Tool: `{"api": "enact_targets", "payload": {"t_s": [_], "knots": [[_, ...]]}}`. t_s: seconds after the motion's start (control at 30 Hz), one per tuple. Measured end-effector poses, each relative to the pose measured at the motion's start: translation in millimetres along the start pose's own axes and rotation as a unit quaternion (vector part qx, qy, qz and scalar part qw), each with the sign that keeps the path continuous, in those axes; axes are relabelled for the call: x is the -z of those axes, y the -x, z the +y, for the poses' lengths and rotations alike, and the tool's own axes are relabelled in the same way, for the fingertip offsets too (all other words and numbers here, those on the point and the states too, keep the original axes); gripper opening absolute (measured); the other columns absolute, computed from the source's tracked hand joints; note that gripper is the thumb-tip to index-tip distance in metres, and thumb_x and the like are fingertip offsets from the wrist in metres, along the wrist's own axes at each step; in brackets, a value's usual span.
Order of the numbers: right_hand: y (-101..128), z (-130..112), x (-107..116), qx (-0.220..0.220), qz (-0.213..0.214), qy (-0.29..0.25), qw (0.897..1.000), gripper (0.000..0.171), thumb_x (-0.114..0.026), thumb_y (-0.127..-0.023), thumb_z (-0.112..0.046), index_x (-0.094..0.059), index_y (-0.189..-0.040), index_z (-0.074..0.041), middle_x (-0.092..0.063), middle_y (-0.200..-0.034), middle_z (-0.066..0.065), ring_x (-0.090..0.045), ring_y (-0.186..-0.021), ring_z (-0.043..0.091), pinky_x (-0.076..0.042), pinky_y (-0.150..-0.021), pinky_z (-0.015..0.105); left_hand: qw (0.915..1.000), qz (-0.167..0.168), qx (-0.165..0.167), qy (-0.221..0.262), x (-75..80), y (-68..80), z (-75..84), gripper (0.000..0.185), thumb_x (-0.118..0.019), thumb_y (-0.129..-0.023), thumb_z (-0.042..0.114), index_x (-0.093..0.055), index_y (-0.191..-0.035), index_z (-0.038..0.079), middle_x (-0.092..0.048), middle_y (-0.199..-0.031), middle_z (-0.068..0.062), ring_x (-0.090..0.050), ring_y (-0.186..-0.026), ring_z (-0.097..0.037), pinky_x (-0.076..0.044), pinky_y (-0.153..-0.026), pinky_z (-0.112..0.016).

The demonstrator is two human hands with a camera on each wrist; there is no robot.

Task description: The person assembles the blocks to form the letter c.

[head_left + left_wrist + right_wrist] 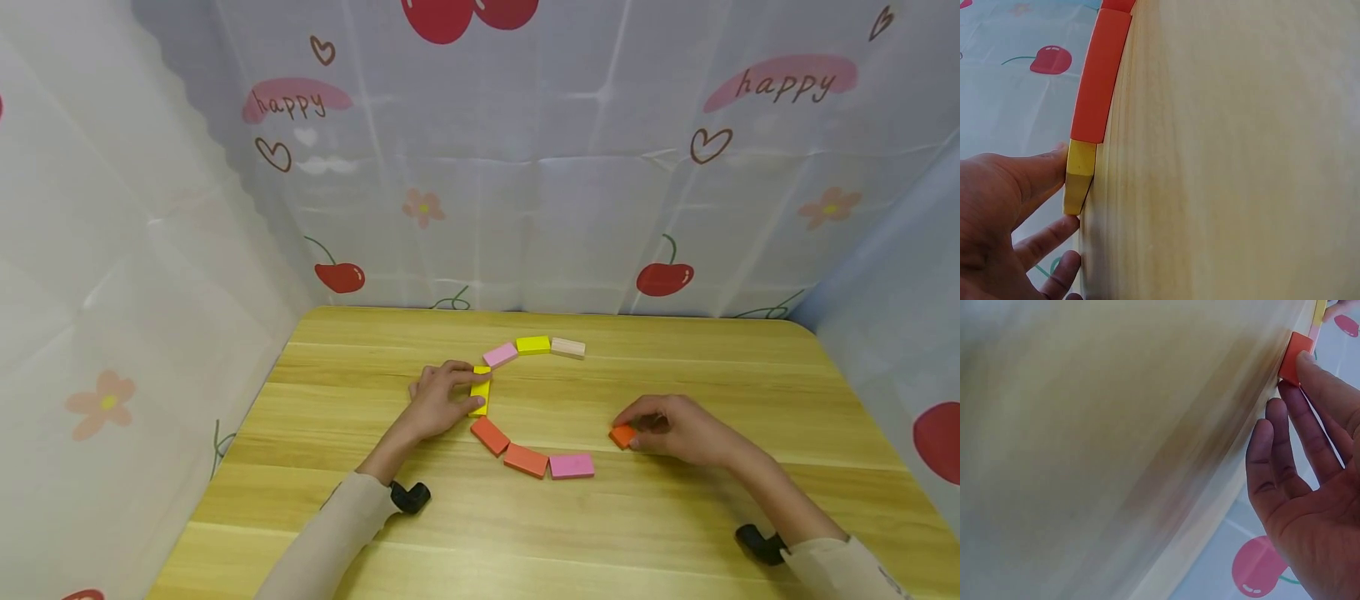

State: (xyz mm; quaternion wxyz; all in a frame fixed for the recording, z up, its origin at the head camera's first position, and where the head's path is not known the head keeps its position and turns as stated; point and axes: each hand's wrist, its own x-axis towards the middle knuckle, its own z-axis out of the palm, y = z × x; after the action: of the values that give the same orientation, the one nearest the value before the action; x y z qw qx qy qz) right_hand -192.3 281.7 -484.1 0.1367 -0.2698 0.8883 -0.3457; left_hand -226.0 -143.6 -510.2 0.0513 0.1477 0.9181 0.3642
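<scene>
A curved row of flat coloured blocks lies on the wooden table. My left hand pinches a yellow block by its ends, thumb at the near end and fingers at the far end. In the left wrist view that hand holds the yellow block, which lies end to end with an orange block. To the right, my right hand pinches a small orange block against the table. In the right wrist view a fingertip of this hand presses the orange block.
Other blocks in the row are pink, yellow and beige at the far side, then orange, orange and pink nearer me. A printed plastic curtain encloses the table on three sides.
</scene>
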Motion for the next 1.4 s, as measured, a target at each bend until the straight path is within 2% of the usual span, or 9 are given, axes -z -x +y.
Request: {"api": "enact_targets", "payload": {"t_s": [0.4,0.9,1.13,1.4], "knots": [[-1.6,-7.9,-6.3,-0.007,-0.015,0.019,1.000,0.027,-0.081,-0.097,-0.019,-0.080,-0.123,-0.027,-0.078,-0.123,-0.007,-0.071,-0.112,0.014,-0.059,-0.092,0.030,1.0000,-0.002,-0.003,0.000,0.4,-0.8,0.0,0.042,-0.077,-0.102,0.031,-0.072,-0.143,0.030,-0.056,-0.158,-0.005,-0.042,-0.134,-0.039,-0.022,-0.102,-0.062],[-3.1,-15.3,-14.2,0.030,-0.039,0.009,0.999,0.030,-0.079,-0.099,-0.017,-0.079,-0.127,-0.027,-0.078,-0.126,-0.007,-0.071,-0.116,0.014,-0.058,-0.098,0.033,1.0000,0.001,-0.007,0.001,-1.3,-0.6,-1.9,0.041,-0.077,-0.102,0.031,-0.073,-0.142,0.029,-0.057,-0.158,-0.006,-0.042,-0.135,-0.039,-0.021,-0.100,-0.059],[-4.2,-17.0,-18.0,0.048,-0.038,0.011,0.998,0.031,-0.079,-0.098,-0.015,-0.079,-0.127,-0.026,-0.078,-0.125,-0.008,-0.070,-0.116,0.011,-0.058,-0.100,0.033,1.0000,0.000,-0.006,-0.003,-1.1,-0.6,-2.2,0.041,-0.076,-0.102,0.032,-0.072,-0.143,0.030,-0.056,-0.158,-0.005,-0.042,-0.134,-0.039,-0.022,-0.100,-0.059],[-4.4,-19.3,-19.2,0.057,-0.036,0.015,0.998,0.031,-0.078,-0.099,-0.013,-0.079,-0.127,-0.025,-0.078,-0.126,-0.007,-0.071,-0.117,0.013,-0.058,-0.100,0.033,1.0000,0.002,-0.007,-0.002,-0.4,-0.2,-1.4,0.040,-0.076,-0.102,0.031,-0.073,-0.142,0.029,-0.057,-0.158,-0.007,-0.042,-0.135,-0.039,-0.023,-0.100,-0.061]]}}
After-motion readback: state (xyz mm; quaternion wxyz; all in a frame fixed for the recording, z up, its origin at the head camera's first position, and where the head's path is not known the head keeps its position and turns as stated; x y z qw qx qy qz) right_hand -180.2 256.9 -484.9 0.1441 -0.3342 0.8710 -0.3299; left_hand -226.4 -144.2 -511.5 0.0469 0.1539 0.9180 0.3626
